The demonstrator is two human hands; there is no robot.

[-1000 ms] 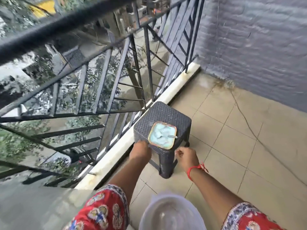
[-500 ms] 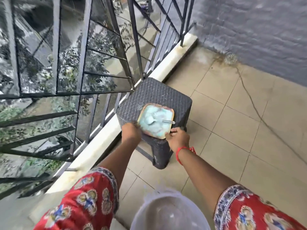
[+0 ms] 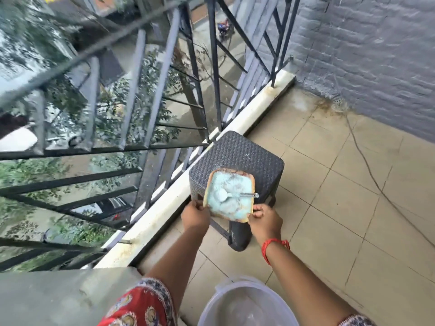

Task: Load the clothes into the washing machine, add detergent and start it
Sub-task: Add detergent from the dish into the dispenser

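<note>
**Both hands grip the detergent tub over the stool**

The dark grey woven plastic stool (image 3: pixel 237 165) stands against the white kerb of the black metal railing (image 3: pixel 146 95). Over the stool's near edge sits the tan square tub of pale blue detergent powder (image 3: pixel 229 196), tilted, its long axis running away from the person. A metal spoon (image 3: pixel 237 196) lies across it, handle pointing right. The left hand (image 3: pixel 195 216) clasps the tub's left edge and the right hand (image 3: pixel 264 218) its near right corner.

No text, label or number can be read anywhere
</note>
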